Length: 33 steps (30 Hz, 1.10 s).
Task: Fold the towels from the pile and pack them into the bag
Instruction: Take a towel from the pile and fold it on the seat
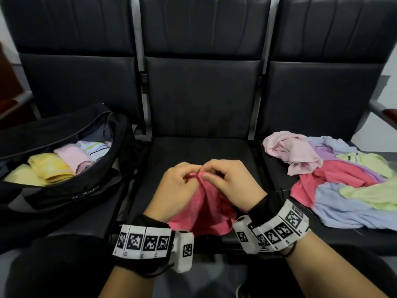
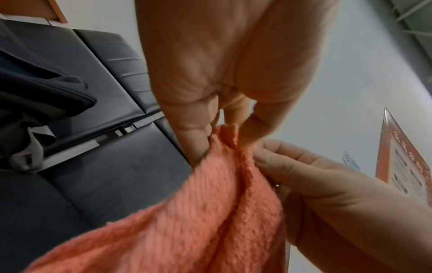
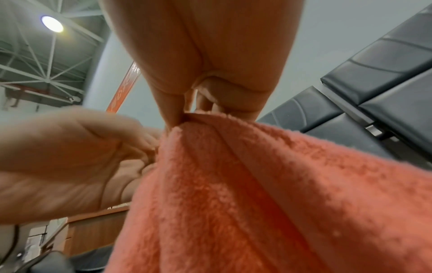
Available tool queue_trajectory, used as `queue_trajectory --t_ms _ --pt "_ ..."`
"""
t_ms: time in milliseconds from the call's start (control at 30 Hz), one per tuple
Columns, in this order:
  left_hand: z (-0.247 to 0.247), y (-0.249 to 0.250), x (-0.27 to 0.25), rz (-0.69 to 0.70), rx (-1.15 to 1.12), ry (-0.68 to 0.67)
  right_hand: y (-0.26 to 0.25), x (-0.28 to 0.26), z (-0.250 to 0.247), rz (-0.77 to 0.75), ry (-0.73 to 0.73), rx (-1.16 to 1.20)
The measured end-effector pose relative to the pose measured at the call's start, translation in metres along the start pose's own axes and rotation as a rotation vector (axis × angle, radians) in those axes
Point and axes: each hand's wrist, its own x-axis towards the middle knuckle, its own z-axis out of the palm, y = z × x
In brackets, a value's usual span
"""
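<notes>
A coral-pink towel [image 1: 204,209] hangs over the middle seat, held up by its top edge. My left hand [image 1: 182,181] pinches that edge, and my right hand [image 1: 219,177] pinches it right beside, so the two hands touch. The left wrist view shows the towel [image 2: 198,212] draping down from the left hand [image 2: 224,129]. In the right wrist view the towel [image 3: 257,184] falls from the right hand [image 3: 184,118]. An open black bag [image 1: 71,190] lies on the left seat with folded yellow, pink and striped towels [image 1: 64,162] inside. The loose pile [image 1: 335,177] sits on the right seat.
Three black padded seats [image 1: 202,95] with tall backrests are joined by metal frames [image 1: 139,67]. An armrest [image 1: 384,110] stands at the far right. My dark-clothed knees [image 1: 64,265] are at the lower edge.
</notes>
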Motion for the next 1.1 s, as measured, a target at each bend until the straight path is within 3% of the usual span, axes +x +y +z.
queue_trajectory --t_ms 100,233,333,467,633,767,900,1100 --pt "0.003 0.0 -0.002 -0.003 -0.012 -0.024 -0.001 -0.002 -0.001 -0.011 0.0 -0.035" --pt "0.005 -0.005 -0.001 -0.012 0.058 0.07 -0.001 -0.005 0.001 -0.015 0.041 -0.121" --pt "0.004 -0.007 -0.001 0.037 0.103 0.146 0.004 -0.01 0.001 0.068 0.063 -0.245" --pt "-0.011 -0.014 0.005 0.014 0.018 0.366 0.019 -0.017 -0.016 0.25 0.146 -0.487" --pt "-0.052 -0.029 0.008 -0.009 -0.051 0.633 0.034 -0.026 -0.054 0.375 0.316 -0.553" --pt "-0.078 -0.032 0.012 -0.03 -0.124 0.824 0.036 -0.025 -0.068 0.38 0.337 -0.568" --pt "-0.094 -0.032 0.014 0.0 -0.062 0.926 0.036 -0.026 -0.068 0.318 0.362 -0.565" --pt "-0.097 -0.032 0.023 -0.039 -0.016 0.93 0.04 -0.029 -0.063 0.316 0.325 -0.244"
